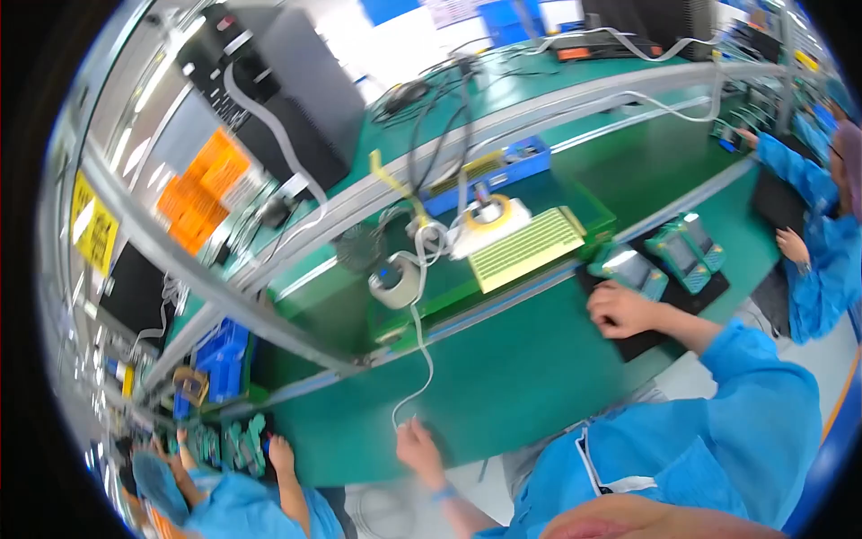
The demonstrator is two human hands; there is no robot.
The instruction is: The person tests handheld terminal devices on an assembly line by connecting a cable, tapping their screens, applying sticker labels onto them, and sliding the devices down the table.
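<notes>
My left hand (419, 446) is closed near the front edge of the green bench, pinching a thin white cable (431, 364). That cable runs up from beside a white round container (394, 282) at the back of the bench. On the right, my right hand (621, 310) rests with curled fingers on a black mat (639, 344). Its knuckles are beside the lower edge of a green-framed handheld device with a screen (631, 269); what the fingers grip, if anything, is hidden. Two more such devices (686, 253) lie side by side on the mat, just right of it.
Behind the work surface are a yellow-green ribbed tray (527, 250), a blue bin (489, 175) and a white tape-like roll (492, 216). A metal post (215, 283) slants across the left. Co-workers in blue sit at left (242, 503) and right (822, 260). Black computer cases (287, 99) stand on the shelf.
</notes>
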